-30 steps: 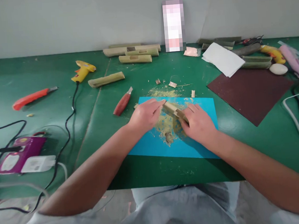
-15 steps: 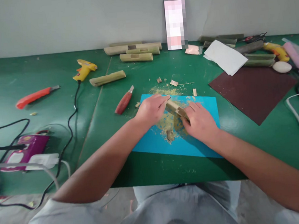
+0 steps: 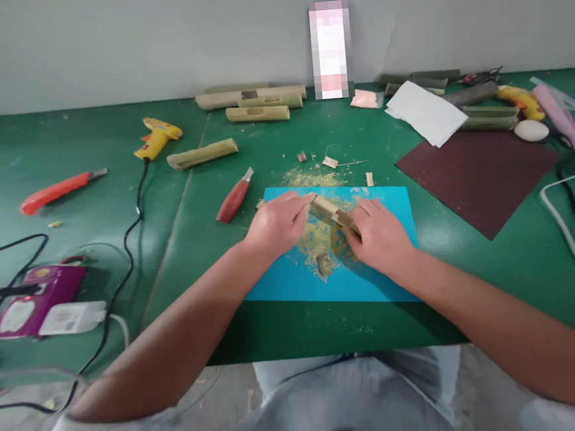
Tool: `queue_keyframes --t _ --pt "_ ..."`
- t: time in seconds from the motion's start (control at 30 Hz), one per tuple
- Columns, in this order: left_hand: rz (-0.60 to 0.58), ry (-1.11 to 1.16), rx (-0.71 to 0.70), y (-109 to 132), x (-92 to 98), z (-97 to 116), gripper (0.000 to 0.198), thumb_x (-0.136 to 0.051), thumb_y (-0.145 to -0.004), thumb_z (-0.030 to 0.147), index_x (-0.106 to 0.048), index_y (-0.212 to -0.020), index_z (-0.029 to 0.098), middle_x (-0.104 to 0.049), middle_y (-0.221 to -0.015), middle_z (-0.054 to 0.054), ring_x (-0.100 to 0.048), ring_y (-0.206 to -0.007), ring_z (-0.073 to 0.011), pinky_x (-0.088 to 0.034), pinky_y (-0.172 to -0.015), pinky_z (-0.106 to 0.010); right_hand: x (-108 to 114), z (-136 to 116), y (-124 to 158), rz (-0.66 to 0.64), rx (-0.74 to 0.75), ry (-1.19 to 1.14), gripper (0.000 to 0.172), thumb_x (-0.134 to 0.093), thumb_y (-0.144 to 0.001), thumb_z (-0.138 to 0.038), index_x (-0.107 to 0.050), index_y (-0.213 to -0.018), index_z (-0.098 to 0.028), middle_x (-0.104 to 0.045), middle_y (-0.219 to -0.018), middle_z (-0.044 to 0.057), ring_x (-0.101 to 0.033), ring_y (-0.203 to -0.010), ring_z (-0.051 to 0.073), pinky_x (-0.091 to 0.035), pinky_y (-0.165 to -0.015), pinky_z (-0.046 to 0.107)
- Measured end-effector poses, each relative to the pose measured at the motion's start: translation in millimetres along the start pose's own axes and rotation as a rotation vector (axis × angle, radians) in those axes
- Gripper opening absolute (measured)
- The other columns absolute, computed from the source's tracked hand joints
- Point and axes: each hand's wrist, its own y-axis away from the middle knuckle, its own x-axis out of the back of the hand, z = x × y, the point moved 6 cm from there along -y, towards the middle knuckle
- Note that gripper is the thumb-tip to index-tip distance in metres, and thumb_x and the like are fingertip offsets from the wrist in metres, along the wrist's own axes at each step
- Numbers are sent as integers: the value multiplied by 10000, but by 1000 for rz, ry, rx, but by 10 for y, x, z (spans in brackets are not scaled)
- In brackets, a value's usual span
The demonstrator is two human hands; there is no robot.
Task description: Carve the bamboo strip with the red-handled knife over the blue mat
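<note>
Over the blue sheet [image 3: 397, 280], a short piece of bamboo [image 3: 331, 211] with a notch cut in its side slants between my two hands. My left hand [image 3: 275, 222] is closed at its upper left end, the fingertips pressed against it. Wrapped round the lower right end is my right hand [image 3: 381, 234], whose fingers hide that part. Pale dust and shavings [image 3: 313, 230] cover the sheet beneath, and a small brownish scrap [image 3: 324, 264] lies among them. To the left rests a red-handled knife [image 3: 235, 198], its blade pointing away from me.
Left are a yellow glue gun [image 3: 156, 138], an orange cutter [image 3: 57, 192] and a purple power box [image 3: 38, 298] with cords. Cut bamboo tubes [image 3: 258, 113] lie at the back. Right are brown sheets [image 3: 484, 180], white paper [image 3: 426, 113] and a white egg-shaped object [image 3: 531, 130].
The whole view has shifted slightly, with things on the table appearing a little further left. Both hands keep their hold on the bamboo, which has hardly moved over the sheet.
</note>
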Motion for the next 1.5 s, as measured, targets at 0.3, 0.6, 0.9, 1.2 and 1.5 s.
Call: queue_keyframes --t 0.3,0.6,0.9,1.2,1.5 --pt "-27 26 24 -1 -17 -14 405 -440 -1044 286 -743 -1249 113 -745 -902 -114 -707 -833 -218 -576 -766 -351 17 2 -12 -5 -16 32 180 -536 -982 -258 -661 -943 -135 -657 -963 138 -597 -916 282 -468 -776 402" --pt "-22 -29 -5 -5 -14 28 388 -445 -1038 269 -751 -1238 138 -750 -911 -100 -707 -847 -196 -576 -760 -308 3 8 -13 5 -8 42 189 -530 -982 -252 -665 -940 -125 -654 -954 139 -591 -907 277 -457 -774 401" --pt "-28 -51 13 -10 -33 8 376 -452 -1038 275 -754 -1227 156 -761 -924 -96 -714 -843 -194 -581 -747 -305 11 5 -1 40 8 49 211 -495 -999 -262 -656 -925 -147 -650 -934 127 -573 -881 261 -441 -763 393" --pt "-34 -53 25 -11 -37 -9 374 -458 -1031 264 -762 -1213 143 -776 -968 -109 -732 -889 -206 -591 -784 -316 3 7 5 27 10 20 211 -487 -999 -254 -652 -935 -139 -642 -945 131 -564 -885 264 -434 -764 398" --pt "-37 -12 37 -1 -24 -23 376 -447 -1044 285 -755 -1218 157 -767 -942 -93 -723 -895 -202 -590 -811 -323 2 11 -8 11 -8 11 182 -521 -989 -248 -655 -941 -136 -646 -956 132 -569 -896 261 -433 -763 389"
